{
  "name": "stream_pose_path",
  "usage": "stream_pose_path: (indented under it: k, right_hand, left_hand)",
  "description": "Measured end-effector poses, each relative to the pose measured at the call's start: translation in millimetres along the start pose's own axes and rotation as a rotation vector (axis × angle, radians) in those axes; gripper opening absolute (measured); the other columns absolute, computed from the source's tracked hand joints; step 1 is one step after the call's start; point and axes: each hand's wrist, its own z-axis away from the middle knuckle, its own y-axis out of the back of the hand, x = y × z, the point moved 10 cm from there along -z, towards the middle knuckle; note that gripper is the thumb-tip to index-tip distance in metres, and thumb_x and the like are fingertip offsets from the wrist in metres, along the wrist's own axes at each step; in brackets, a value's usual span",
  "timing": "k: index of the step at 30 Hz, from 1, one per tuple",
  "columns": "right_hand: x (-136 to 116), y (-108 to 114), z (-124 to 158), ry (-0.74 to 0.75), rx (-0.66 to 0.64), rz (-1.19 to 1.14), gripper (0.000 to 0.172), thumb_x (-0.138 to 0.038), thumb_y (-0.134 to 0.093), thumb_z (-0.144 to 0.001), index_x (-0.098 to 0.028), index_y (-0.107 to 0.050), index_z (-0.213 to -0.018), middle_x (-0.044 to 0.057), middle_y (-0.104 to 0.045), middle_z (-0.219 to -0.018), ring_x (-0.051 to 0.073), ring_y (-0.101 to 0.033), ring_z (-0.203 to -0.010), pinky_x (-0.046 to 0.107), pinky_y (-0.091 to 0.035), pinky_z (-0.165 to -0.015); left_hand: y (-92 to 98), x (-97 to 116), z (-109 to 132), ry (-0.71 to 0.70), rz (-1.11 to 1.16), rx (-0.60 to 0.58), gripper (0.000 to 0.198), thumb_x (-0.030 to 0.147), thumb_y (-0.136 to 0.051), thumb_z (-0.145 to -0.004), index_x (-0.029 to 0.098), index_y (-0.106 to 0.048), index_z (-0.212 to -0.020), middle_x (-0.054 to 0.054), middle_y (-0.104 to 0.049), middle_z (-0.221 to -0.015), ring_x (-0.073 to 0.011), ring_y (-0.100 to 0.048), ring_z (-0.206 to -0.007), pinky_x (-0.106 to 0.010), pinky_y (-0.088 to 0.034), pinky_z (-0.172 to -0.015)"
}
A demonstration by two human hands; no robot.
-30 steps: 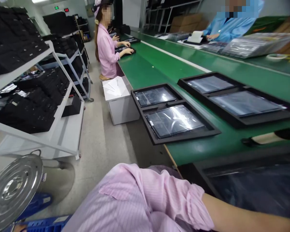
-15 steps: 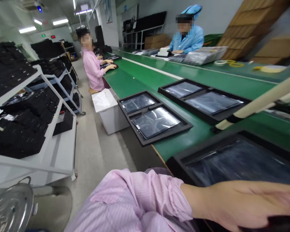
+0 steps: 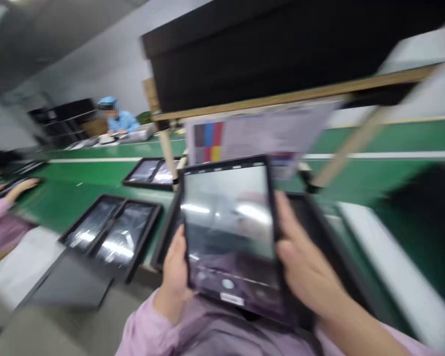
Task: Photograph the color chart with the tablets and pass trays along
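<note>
At the near edge of a green bench (image 3: 63, 202), a tablet (image 3: 228, 222) is gripped by its sides between left hand (image 3: 175, 279) and right hand (image 3: 304, 262); edge-only contact is advised.

1. L sleeve (image 3: 146, 329): pale pink-lilac, loose, creased, ends nr wrist.
2. R sleeve (image 3: 408, 343): similar pale pink, partly in view; forearm (image 3: 359, 321) bare below it.
3. Front clothing (image 3: 222, 330): greyish purple w/ soft folds.
4. L hand (image 3: 175, 277) & R hand (image 3: 306, 264): bare, slightly blurred.
</note>
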Motion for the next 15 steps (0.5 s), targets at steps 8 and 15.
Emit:
stream_pose_path:
  k: [8,15]
  right_hand:
    - [1,28,-8,0.001,0.012,-0.068,0.073,-0.058,-0.033,-0.104,-0.022,-0.006,-0.162,0.003,-0.014,-0.164,0.022,-0.018,-0.152,0.041,-0.024,-0.124]
    - [-8,61,8,0.064,0.116,0.3,0.067,-0.049,-0.032,-0.106,-0.022,-0.009,-0.163,0.009,-0.04,-0.156,0.025,-0.049,-0.137,0.04,-0.05,-0.108]
  left_hand:
    - [5.6,-10,-7,-0.008,-0.143,-0.027,0.048,0.05,-0.067,-0.089,0.033,-0.064,-0.133,-0.003,-0.062,-0.142,-0.0254,-0.054,-0.135,-0.036,-0.046,-0.111]
    - [-3.2,-26,3,0.141,-0.183,-0.05,0.055,0.052,-0.07,-0.086,0.036,-0.06,-0.137,-0.005,-0.071,-0.129,-0.0281,-0.065,-0.121,-0.043,-0.048,-0.109]
